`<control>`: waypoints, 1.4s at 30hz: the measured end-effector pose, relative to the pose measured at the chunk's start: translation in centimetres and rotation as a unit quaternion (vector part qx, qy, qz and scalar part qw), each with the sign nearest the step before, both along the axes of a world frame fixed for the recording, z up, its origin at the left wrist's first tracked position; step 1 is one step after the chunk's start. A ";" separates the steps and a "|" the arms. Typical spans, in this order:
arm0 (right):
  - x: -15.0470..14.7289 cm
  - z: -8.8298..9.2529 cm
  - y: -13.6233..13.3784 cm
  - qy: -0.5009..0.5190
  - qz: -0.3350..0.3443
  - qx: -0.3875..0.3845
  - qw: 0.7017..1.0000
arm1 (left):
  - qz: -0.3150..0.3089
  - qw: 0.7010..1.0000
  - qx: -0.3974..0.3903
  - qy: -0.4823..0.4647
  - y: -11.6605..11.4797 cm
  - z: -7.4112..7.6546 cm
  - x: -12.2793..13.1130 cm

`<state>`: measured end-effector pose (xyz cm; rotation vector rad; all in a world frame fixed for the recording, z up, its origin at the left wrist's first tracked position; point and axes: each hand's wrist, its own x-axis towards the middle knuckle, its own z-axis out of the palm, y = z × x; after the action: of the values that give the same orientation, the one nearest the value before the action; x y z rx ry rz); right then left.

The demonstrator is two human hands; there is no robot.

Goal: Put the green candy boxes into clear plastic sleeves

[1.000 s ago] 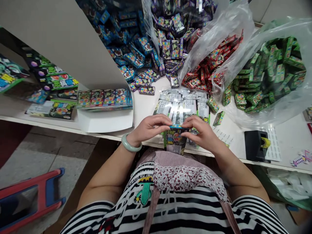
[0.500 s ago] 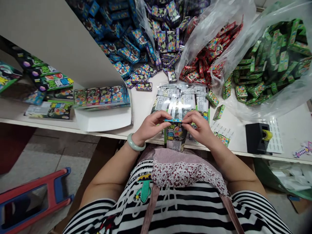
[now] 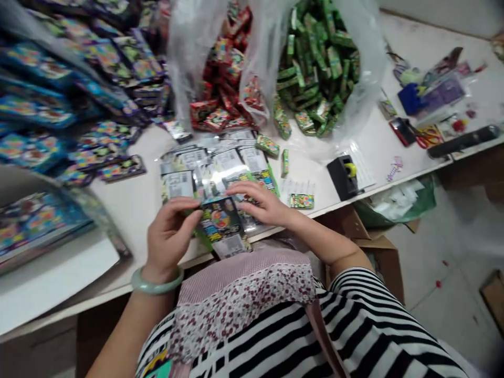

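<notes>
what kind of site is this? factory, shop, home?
Probably a small packing or repacking workshop, not a shop. Clear plastic bags spill bulk green boxes and red boxes onto a worktable, with a tape dispenser beside a stack of printed sleeves.

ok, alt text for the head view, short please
Both bare hands, left hand and right hand, hold a dark printed packet at the white table edge, over a pile of clear-wrapped packets. Behind lie blue boxes and bags of red boxes and green boxes.
</notes>
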<state>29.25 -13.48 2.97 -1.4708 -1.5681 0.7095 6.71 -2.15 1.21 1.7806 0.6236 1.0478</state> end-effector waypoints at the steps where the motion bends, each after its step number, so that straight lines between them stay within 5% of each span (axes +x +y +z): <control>1: 2.0 -0.2 -0.8 0.001 -0.033 -0.016 0.999 | 0.015 1.000 0.004 -0.001 0.3 -0.3 0.1; 3: 6.7 -0.5 -2.9 -0.016 -0.162 -0.064 0.985 | 0.046 0.999 0.001 0.007 0.7 -0.8 0.2; 5: 11.3 -0.9 -5.4 -0.081 -0.305 -0.131 0.940 | 0.079 0.997 -0.018 0.019 0.9 -1.0 0.2; 7: 14.6 -1.5 -7.5 -0.153 -0.351 -0.212 0.899 | 0.106 0.993 -0.042 0.030 0.7 -0.8 0.3; 11: 16.5 -2.6 -9.4 -0.196 -0.339 -0.309 0.866 | 0.123 0.990 -0.066 0.037 0.5 -0.1 0.9; 20: 14.4 -3.0 -10.0 -0.188 -0.277 -0.303 0.892 | 0.130 0.989 -0.042 0.061 0.2 0.4 0.9; 24: 14.9 -1.9 -11.5 -0.162 -0.240 -0.317 0.903 | 0.093 0.994 -0.015 0.057 -0.2 0.5 0.7; 28: 15.3 1.4 -12.1 -0.141 -0.229 -0.246 0.931 | 0.071 0.996 -0.011 0.045 0.0 0.1 0.7; 31: 13.0 5.0 -9.6 -0.099 -0.176 -0.148 0.968 | 0.048 0.998 -0.003 0.033 0.0 0.0 0.9; 35: 6.7 8.6 -2.8 -0.004 0.042 -0.074 0.996 | 0.009 0.999 0.017 0.030 -0.4 0.6 1.4; 38: 2.3 9.4 2.6 -0.001 0.176 -0.071 0.982 | -0.006 0.999 0.021 0.044 -0.7 1.2 1.5; 42: -0.4 8.7 7.2 -0.060 0.227 -0.132 0.963 | -0.018 0.999 0.021 0.032 -0.9 1.6 1.3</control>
<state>28.88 -6.25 11.66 -1.3673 -1.9958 1.1476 8.00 -3.07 2.82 1.8613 0.6118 0.9887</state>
